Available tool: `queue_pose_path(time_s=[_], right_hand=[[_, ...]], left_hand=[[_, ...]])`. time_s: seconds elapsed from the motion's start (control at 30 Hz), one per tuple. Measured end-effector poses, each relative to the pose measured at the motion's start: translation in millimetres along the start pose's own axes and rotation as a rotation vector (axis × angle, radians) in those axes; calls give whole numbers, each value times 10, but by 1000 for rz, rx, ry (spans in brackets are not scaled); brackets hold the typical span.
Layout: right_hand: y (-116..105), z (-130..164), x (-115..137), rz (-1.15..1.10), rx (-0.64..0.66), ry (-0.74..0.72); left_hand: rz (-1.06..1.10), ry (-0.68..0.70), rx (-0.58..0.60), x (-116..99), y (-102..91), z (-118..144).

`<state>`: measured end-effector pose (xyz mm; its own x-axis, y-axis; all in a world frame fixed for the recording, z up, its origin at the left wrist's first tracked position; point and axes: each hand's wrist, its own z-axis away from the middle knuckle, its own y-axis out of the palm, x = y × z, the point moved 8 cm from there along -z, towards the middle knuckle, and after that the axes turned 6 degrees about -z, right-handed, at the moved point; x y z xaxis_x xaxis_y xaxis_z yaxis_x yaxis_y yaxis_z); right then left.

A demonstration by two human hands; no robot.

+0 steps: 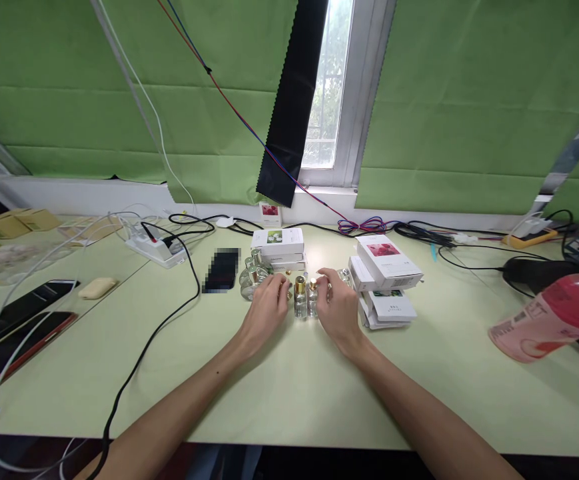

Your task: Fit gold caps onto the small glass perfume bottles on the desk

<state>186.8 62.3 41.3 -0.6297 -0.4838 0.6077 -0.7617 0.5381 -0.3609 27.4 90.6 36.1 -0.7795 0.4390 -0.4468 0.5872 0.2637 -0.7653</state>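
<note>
Head view: one green table, two stacks of white boxes, one pink bottle far right, roughly four small glass bottles mid-table. My left hand and right hand flank two gold-capped ones, fingers touching; grip unclear. Cables left.

**Lighting and image quality, head view**

We see daylight entering through the window between green curtains, overexposed at the glass. We note even, soft light on the table, with faint shadows. Edges bow from wide-angle distortion; the pink bottle looks smeared, and one pixelated patch obscures detail.
</note>
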Motion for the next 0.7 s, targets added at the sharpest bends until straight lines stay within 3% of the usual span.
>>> queue_pose_path(time_s=[0.27, 0.43, 0.7], right_hand=[[-7, 4, 17, -46, -22, -15], [-99, 18, 82, -123, -110, -43], [-108, 92, 405, -228, -29, -266]], left_hand=[[79, -24, -130, -31, -119, 6], [156, -61, -201, -69, -208, 31], [206, -22, -284, -120, -291, 83]])
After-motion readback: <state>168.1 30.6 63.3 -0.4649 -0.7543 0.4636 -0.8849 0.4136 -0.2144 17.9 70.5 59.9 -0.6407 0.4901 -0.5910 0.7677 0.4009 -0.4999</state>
